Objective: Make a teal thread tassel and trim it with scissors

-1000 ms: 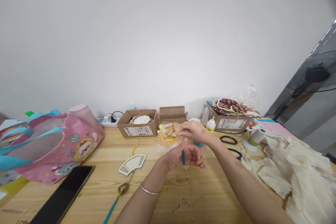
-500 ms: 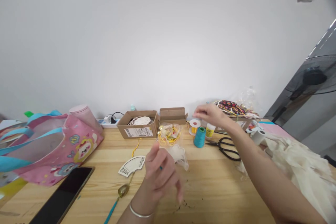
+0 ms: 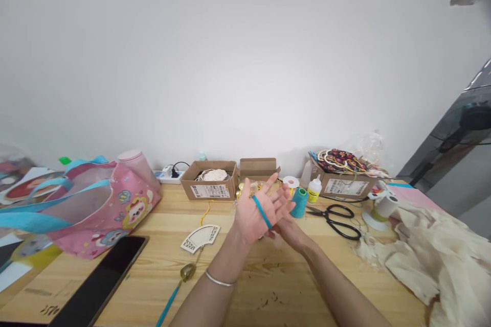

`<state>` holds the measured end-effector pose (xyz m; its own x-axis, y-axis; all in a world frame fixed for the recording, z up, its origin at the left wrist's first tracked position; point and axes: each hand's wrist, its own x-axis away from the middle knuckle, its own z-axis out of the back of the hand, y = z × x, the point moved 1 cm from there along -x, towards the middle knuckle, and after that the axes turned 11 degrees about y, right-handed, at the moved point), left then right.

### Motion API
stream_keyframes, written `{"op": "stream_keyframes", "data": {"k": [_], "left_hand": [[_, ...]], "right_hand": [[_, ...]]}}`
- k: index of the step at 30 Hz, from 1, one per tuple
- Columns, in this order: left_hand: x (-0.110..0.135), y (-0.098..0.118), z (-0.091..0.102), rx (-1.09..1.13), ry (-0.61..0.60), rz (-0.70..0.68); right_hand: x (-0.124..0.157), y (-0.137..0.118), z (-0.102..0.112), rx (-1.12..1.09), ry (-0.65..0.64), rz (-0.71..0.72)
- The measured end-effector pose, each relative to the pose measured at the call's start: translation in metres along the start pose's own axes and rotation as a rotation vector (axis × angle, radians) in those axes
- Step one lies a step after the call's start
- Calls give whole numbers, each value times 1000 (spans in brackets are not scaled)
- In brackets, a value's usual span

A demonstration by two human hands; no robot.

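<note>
My left hand (image 3: pixel 258 210) is raised over the wooden table (image 3: pixel 307 276), palm toward me and fingers spread. A teal cord (image 3: pixel 262 212) runs slantwise across its palm. My right hand (image 3: pixel 281 225) sits just behind and under the left hand, mostly hidden; its fingers cannot be made out. A clear bag of gold wire (image 3: pixel 245 190) lies right behind both hands. To the left on the table are a fan-shaped wooden cutout (image 3: pixel 200 238), a brass bell (image 3: pixel 187 271) and a teal tassel (image 3: pixel 168 305).
A teal thread spool (image 3: pixel 300 202), a gold wire reel (image 3: pixel 290 182), a glue bottle (image 3: pixel 314 189) and black scissors (image 3: pixel 338 214) lie to the right. Cardboard boxes (image 3: pixel 209 187) line the back. A pink bag (image 3: pixel 95 204) and a dark tablet (image 3: pixel 100 286) sit left, cream cloth (image 3: pixel 429 258) right.
My right hand has drawn back from the far reel to behind my left hand. The left hand has lifted and opened, showing the teal cord across its palm.
</note>
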<state>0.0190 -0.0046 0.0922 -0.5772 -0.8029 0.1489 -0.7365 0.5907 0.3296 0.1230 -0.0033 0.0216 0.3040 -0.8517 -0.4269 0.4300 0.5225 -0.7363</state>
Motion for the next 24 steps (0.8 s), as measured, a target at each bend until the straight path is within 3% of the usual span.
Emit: {"op": "stream_keyframes", "data": {"k": [4,9,11,14,19,22,24], "left_hand": [[-3,21,19,-7,105,-196],[-16,19,39,-134,136,-288],[-19,10,43,-222,114,-230],[-18,-6,47,-403,49,-23],[-4,-21,48,-638,-237,285],[6,-21,37,-626,-377,339],[11,-17,24,-575,-430,281]], "right_hand": [[21,-2,2,-7,-61,57],[27,-26,21,420,34,216],[17,-37,31,548,71,276],[-6,-48,44,596,48,365],[-44,-43,58,413,-57,353],[-49,-29,52,274,-61,247],[-44,-19,43,211,-78,180]]}}
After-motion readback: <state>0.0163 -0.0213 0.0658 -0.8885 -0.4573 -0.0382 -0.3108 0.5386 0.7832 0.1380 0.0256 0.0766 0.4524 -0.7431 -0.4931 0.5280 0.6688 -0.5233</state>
